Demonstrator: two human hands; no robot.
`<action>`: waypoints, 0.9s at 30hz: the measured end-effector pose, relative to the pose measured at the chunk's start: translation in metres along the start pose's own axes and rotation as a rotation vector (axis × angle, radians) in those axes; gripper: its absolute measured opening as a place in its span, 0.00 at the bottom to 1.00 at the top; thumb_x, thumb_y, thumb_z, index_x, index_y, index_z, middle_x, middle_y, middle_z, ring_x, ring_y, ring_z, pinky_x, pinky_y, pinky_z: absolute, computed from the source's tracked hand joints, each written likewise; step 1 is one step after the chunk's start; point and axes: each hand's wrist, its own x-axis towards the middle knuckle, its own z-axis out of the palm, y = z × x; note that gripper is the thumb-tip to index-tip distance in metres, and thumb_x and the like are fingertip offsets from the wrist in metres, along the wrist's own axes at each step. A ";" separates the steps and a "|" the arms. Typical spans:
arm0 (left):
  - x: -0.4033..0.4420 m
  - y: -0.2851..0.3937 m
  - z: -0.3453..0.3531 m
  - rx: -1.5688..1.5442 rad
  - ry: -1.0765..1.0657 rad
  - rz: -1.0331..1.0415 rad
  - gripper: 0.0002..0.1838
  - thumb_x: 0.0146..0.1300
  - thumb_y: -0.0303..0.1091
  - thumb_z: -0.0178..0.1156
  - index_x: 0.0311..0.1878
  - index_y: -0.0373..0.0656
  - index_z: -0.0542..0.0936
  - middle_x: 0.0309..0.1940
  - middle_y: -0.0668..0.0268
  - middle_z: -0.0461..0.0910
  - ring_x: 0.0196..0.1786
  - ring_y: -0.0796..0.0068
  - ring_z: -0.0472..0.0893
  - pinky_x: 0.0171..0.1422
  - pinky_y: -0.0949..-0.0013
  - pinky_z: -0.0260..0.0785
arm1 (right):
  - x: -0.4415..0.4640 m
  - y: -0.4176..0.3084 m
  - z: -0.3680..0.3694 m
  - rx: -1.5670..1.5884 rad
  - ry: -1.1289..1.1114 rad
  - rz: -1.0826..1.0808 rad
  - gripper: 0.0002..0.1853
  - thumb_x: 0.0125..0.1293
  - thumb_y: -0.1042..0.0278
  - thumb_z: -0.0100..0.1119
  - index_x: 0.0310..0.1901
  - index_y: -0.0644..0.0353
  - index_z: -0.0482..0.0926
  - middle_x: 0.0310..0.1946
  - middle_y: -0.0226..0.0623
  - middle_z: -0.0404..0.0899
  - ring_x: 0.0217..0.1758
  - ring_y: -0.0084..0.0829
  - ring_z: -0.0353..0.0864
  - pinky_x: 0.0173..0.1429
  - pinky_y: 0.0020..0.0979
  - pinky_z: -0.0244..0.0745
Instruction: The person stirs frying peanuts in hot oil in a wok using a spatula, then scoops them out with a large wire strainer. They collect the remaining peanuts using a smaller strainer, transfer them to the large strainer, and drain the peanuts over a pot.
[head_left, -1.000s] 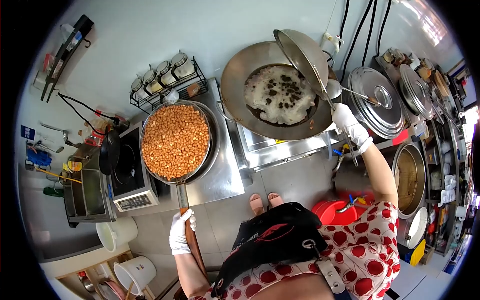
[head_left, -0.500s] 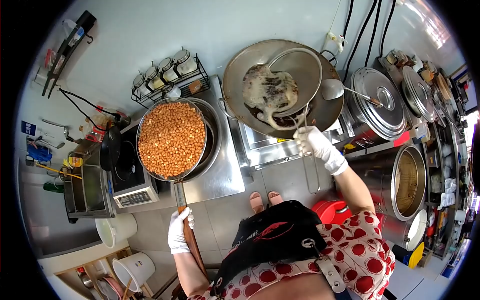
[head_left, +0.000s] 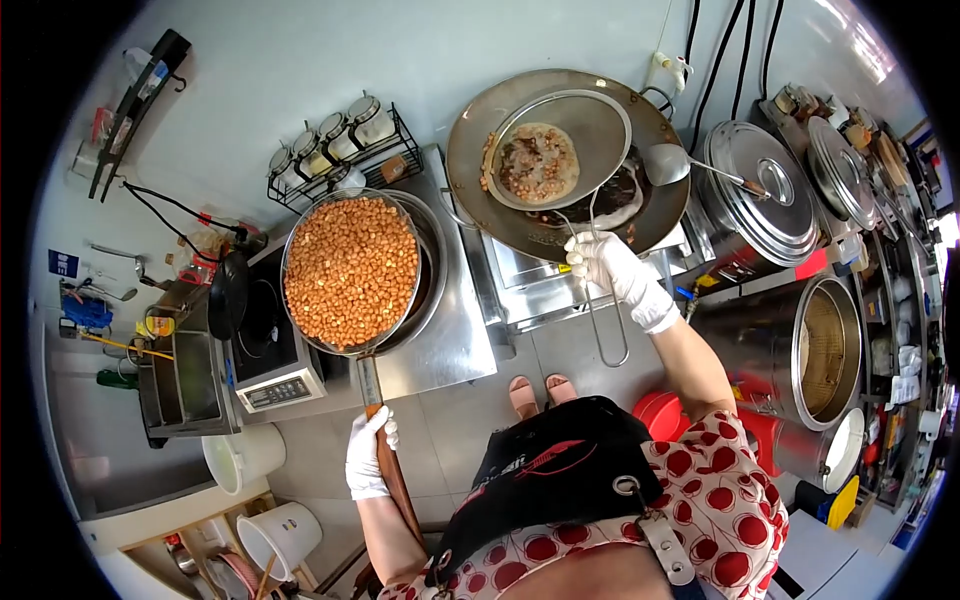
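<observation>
My left hand (head_left: 370, 452), in a white glove, is closed around the wooden handle (head_left: 394, 485) of a large round strainer. Peanuts (head_left: 350, 270) fill that strainer, which rests over a metal basin (head_left: 432, 300) on the steel counter. My gloved right hand (head_left: 615, 275) grips the wire handle of a mesh skimmer (head_left: 603, 130). The skimmer's bowl sits inside a wide wok (head_left: 478, 125), with some peanuts and foamy liquid in it. Dark liquid (head_left: 620, 195) with pale foam lies in the wok beside the skimmer. A ladle (head_left: 667, 164) leans on the wok's right rim.
Lidded jars stand in a black rack (head_left: 395, 150) behind the strainer. An induction cooker (head_left: 280, 390) and a sink (head_left: 190, 375) are at the left. Lidded steel pots (head_left: 745, 215) and a large steel drum (head_left: 830, 350) stand to the right. A red bucket (head_left: 660, 415) is on the floor.
The skimmer, covered in frothy liquid and dripping before, now shows peanuts in a smaller foamy patch. My right hand has shifted slightly left. My left hand keeps its hold on the strainer handle.
</observation>
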 end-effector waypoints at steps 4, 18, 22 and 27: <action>0.003 -0.003 -0.002 0.022 -0.006 0.006 0.11 0.65 0.35 0.61 0.37 0.36 0.74 0.20 0.66 0.72 0.18 0.74 0.69 0.24 0.72 0.63 | -0.005 -0.009 -0.002 0.004 -0.056 -0.041 0.04 0.64 0.80 0.49 0.37 0.65 0.74 0.24 0.34 0.72 0.22 0.28 0.72 0.25 0.32 0.74; 0.011 -0.009 -0.012 0.065 -0.008 0.009 0.11 0.67 0.37 0.59 0.38 0.39 0.74 0.21 0.70 0.71 0.19 0.79 0.69 0.23 0.77 0.62 | -0.077 -0.080 0.032 -0.263 -0.010 -0.215 0.03 0.64 0.79 0.47 0.34 0.65 0.72 0.23 0.35 0.71 0.21 0.27 0.71 0.23 0.29 0.73; 0.015 -0.013 -0.015 0.071 -0.018 0.021 0.11 0.67 0.37 0.60 0.38 0.39 0.74 0.21 0.70 0.71 0.19 0.79 0.68 0.23 0.77 0.62 | -0.088 -0.094 0.043 -0.337 -0.012 -0.255 0.03 0.62 0.79 0.46 0.33 0.64 0.70 0.22 0.34 0.69 0.21 0.25 0.69 0.24 0.29 0.72; 0.020 -0.015 -0.020 0.043 -0.032 0.005 0.10 0.66 0.36 0.60 0.38 0.39 0.74 0.21 0.69 0.71 0.19 0.78 0.69 0.24 0.75 0.63 | -0.094 -0.097 0.041 -0.380 -0.066 -0.273 0.03 0.67 0.76 0.49 0.39 0.65 0.72 0.23 0.31 0.69 0.21 0.23 0.70 0.23 0.24 0.72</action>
